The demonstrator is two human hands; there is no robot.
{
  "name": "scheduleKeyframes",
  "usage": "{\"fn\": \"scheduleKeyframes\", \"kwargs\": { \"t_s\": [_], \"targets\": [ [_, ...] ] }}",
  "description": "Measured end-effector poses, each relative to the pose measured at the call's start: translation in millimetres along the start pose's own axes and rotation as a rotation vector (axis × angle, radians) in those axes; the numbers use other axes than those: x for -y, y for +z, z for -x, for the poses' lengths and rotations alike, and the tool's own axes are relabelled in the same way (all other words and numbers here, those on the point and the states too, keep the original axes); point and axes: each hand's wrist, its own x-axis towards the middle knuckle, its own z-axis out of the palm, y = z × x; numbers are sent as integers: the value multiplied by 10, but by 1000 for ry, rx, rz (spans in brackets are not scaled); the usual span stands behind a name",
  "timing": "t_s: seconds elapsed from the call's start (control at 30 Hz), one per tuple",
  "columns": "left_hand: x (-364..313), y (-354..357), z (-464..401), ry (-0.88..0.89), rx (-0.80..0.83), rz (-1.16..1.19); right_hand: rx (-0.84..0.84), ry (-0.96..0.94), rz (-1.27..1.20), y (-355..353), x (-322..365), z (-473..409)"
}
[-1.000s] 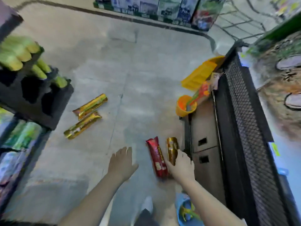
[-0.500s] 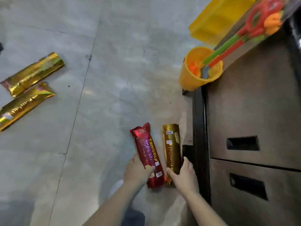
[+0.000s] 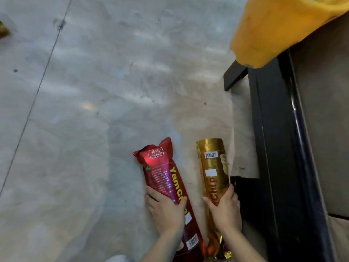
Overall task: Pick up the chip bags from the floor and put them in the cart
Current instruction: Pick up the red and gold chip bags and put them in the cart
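Two long chip bags lie side by side on the grey concrete floor near the bottom of the view. My left hand [image 3: 165, 210] grips the lower half of the red chip bag [image 3: 162, 171], fingers and thumb wrapped round it. My right hand [image 3: 224, 208] grips the gold chip bag [image 3: 214, 163] the same way, just beside the cart's black frame [image 3: 268, 148]. A corner of another gold bag [image 3: 2, 32] shows at the far left edge. Both bags rest on the floor.
The cart's beige panel [image 3: 321, 110] and black frame fill the right side. A yellow plastic cup [image 3: 268, 29] hangs off the cart at top right. Open concrete floor [image 3: 94, 110] stretches to the left and ahead.
The view has dropped much closer to the floor. Both hands have closed more firmly round the bags, the right hand now wrapping the gold bag.
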Motion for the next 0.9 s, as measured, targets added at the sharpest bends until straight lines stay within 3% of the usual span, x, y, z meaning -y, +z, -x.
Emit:
{"fn": "scheduleKeyframes", "kwargs": {
  "t_s": [0.17, 0.33, 0.63, 0.8, 0.9],
  "targets": [
    [13, -107, 20, 111, 72, 105, -20, 37, -168, -100, 2, 65],
    [-171, -813, 465, 154, 70, 170, 45, 15, -263, -596, 316, 603],
    [-1172, -3120, 1858, 290, 6, 345, 153, -176, -409, -2640, 1476, 2337],
    [-1673, -4578, 2888, 353, -36, 388, 133, -314, -488, -3895, 1939, 3404],
    [-1828, -5359, 3485, 427, -71, 386, 133, -337, -539, -4224, 2082, 3719]
  ]
}}
